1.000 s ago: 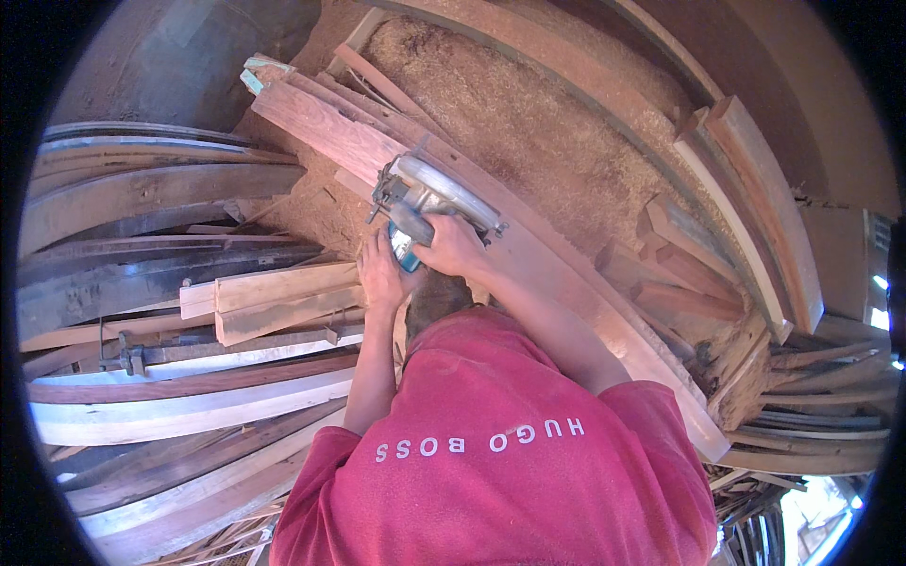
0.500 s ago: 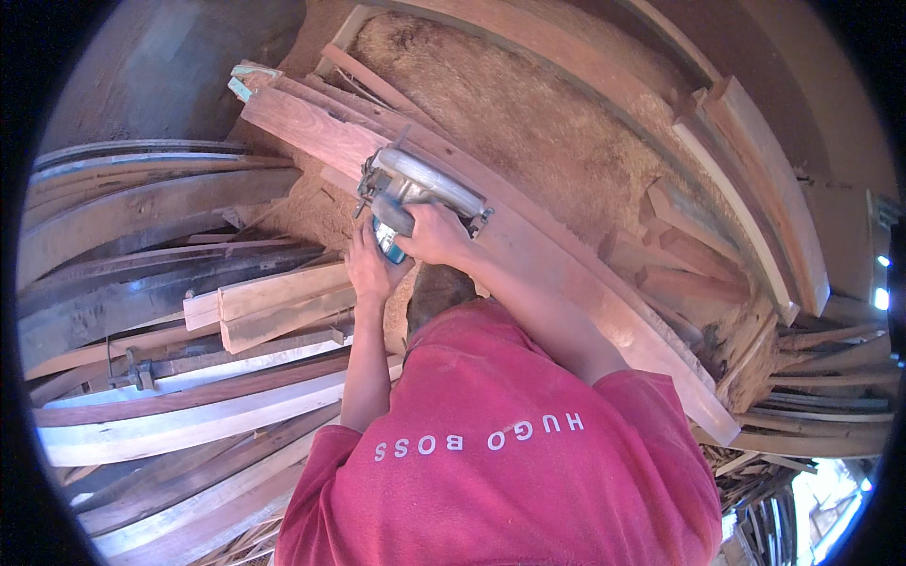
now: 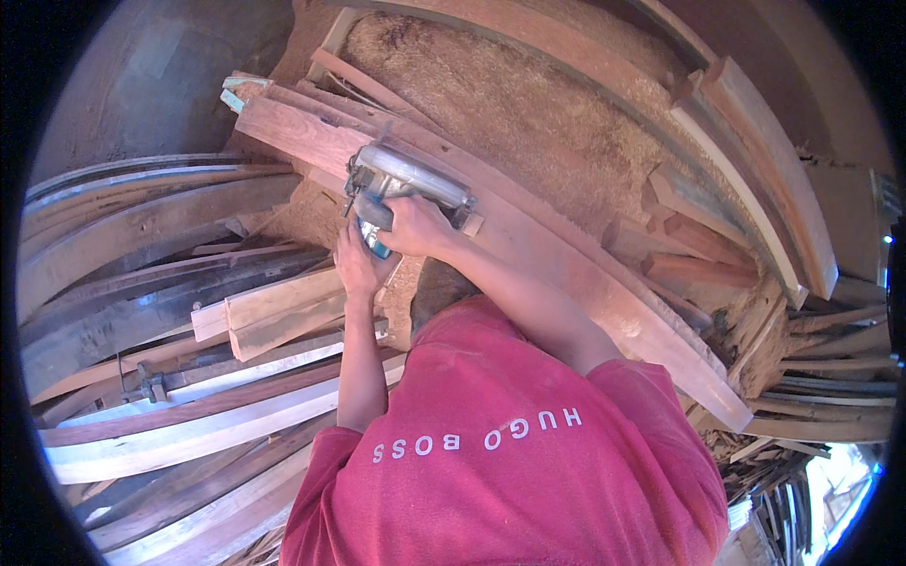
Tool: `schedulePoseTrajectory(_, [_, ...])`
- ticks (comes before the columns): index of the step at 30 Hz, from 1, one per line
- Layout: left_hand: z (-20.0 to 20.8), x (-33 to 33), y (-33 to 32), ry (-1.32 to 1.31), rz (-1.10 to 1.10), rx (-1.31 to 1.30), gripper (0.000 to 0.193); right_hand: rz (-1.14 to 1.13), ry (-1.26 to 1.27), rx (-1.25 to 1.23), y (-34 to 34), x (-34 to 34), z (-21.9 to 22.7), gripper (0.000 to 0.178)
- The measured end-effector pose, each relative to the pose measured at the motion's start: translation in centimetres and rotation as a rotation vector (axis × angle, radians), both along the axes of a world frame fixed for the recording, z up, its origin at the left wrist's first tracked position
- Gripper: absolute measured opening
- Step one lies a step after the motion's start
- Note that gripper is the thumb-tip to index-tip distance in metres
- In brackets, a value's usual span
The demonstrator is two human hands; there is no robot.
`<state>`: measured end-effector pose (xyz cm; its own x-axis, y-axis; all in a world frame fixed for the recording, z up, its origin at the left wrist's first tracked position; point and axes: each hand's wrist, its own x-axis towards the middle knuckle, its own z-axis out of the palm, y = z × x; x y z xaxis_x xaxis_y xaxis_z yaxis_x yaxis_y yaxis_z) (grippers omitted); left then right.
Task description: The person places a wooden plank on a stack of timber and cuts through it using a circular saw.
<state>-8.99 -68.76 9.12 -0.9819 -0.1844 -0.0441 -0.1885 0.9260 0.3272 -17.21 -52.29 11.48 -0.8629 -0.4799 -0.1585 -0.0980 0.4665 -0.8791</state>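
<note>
Standing right behind this: the grey handheld circular saw (image 3: 406,184) sits on the long reddish wooden plank (image 3: 557,274), near its far end. Right hand (image 3: 415,226) is wrapped tight around the top handle, left hand (image 3: 357,269) curled closed on the teal rear grip just below. I'd say keep the base flat on that plank, push steady, and mind the sawdust heap (image 3: 528,104) beside it.

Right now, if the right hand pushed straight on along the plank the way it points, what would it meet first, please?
The right hand grips the circular saw, facing up the reddish plank. Ahead looks like bare plank, then its end by a pale green scrap; depth is unclear.
</note>
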Motion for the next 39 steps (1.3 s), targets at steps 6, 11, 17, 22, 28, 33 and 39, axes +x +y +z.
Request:
schedulePoseTrajectory(6, [-1.0,0.1,-0.5,-0.025,-0.014,0.004,0.108,-0.014,-0.018,-0.026,0.2,0.2,0.0,0.048])
schedulePoseTrajectory(11, [-1.8,0.3,-1.0,0.038,-0.042,0.014,0.108,-0.008,0.009,-0.039,-0.1,0.3,-0.7,0.047])
schedulePoseTrajectory(17, [-3.1,-0.3,-1.9,0.046,-0.069,0.006,0.106,-0.016,0.033,-0.063,-0.3,-0.1,-1.2,0.044])
schedulePoseTrajectory(22, [-3.7,-0.5,-2.3,0.088,-0.111,-0.003,0.102,-0.033,0.013,-0.058,-0.9,-0.4,-1.7,0.041])
schedulePoseTrajectory(28, [-4.1,-1.1,-2.7,0.104,-0.119,0.031,0.097,0.001,-0.01,-0.028,-1.1,-0.7,-2.1,0.042])
schedulePoseTrajectory(33, [-5.6,-0.9,-4.2,0.16,-0.136,-0.051,0.089,-0.026,0.024,-0.049,-2.0,-0.7,-2.8,0.042])
schedulePoseTrajectory(39, [-5.3,-1.7,-4.0,0.097,-0.143,0.052,0.082,-0.012,0.015,-0.039,-2.7,-1.4,-3.8,0.039])
